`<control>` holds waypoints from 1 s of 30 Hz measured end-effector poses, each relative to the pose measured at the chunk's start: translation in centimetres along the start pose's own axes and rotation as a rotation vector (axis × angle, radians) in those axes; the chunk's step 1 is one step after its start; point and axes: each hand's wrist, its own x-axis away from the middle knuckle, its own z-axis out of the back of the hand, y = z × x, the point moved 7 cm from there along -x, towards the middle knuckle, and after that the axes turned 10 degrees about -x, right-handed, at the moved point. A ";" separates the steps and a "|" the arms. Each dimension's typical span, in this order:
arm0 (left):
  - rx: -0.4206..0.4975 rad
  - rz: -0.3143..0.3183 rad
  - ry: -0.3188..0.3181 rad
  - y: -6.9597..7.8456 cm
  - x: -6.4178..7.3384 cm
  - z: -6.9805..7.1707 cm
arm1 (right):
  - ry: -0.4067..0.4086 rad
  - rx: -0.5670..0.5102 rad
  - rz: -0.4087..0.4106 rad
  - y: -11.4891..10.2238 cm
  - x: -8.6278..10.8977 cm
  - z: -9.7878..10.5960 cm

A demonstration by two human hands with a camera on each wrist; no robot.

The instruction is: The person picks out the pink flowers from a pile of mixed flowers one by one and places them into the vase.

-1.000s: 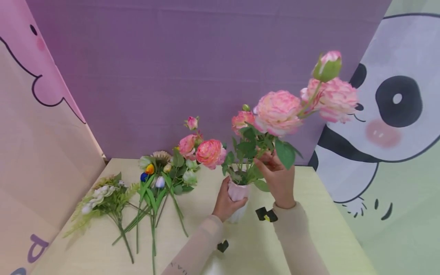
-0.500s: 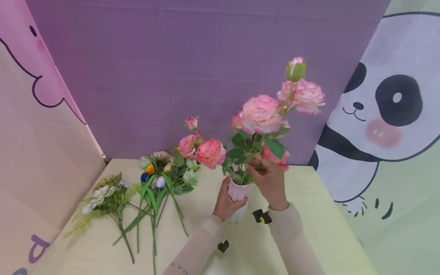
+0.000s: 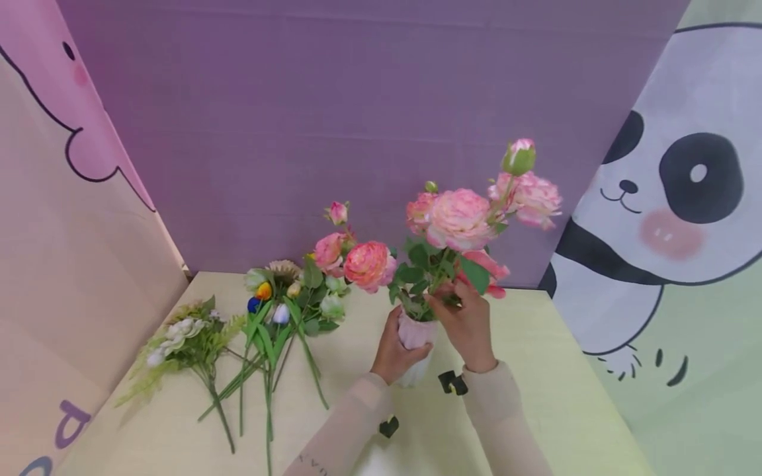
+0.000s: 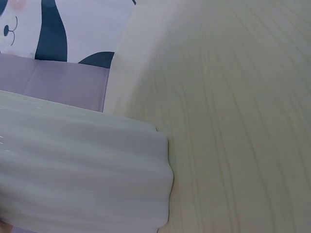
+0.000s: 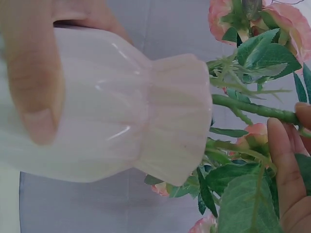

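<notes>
A white, fluted vase (image 3: pixel 411 367) stands on the table, its frilled neck (image 5: pixel 177 111) tinted pink. My left hand (image 3: pixel 393 350) grips it below the neck, the thumb lying across its side. Just above the rim, my right hand (image 3: pixel 467 324) pinches the green stem (image 5: pixel 257 109) of a pale pink artificial rose spray (image 3: pixel 460 219). In the right wrist view that stem runs into the vase mouth. Coral-pink roses (image 3: pixel 369 266) lean out to the left of the vase. Leaves hide part of my right fingers, and the left wrist view shows the vase's scalloped base (image 4: pixel 163 179).
On the left of the table (image 3: pixel 571 403) lie a white flower bunch with ferny leaves (image 3: pixel 184 337), a white tulip (image 3: pixel 280 314) and green-white blooms (image 3: pixel 333 305). A purple backdrop (image 3: pixel 357 119) rises behind, and a panda-printed panel (image 3: pixel 702 264) stands to the right.
My right hand has brought the pale pink rose spray leftward over the vase, then lowered it, its stem going down at the mouth. The left hand keeps its hold on the vase.
</notes>
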 end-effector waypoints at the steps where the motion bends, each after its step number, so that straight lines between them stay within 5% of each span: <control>1: 0.005 -0.004 0.001 0.0 0.0 0.0 | 0.001 -0.001 0.009 0.1 0.0 0.0; 10: 0.070 -0.012 -0.015 -0.4 -0.2 -0.3 | 0.060 -0.008 -0.047 0.9 0.5 0.2; 16: 0.054 0.006 -0.004 -0.6 0.0 -0.2 | 0.049 0.058 0.033 0.5 0.9 -0.1; 21: 0.056 0.018 0.011 -0.7 0.0 -0.2 | 0.068 -0.104 -0.102 1.6 1.3 -0.1; 24: 0.060 0.027 0.012 -0.7 0.0 -0.3 | 0.075 -0.106 -0.135 1.7 1.4 0.0; 30: 0.053 0.028 0.003 -0.8 0.0 -0.3 | 0.097 0.054 -0.055 1.1 1.4 0.0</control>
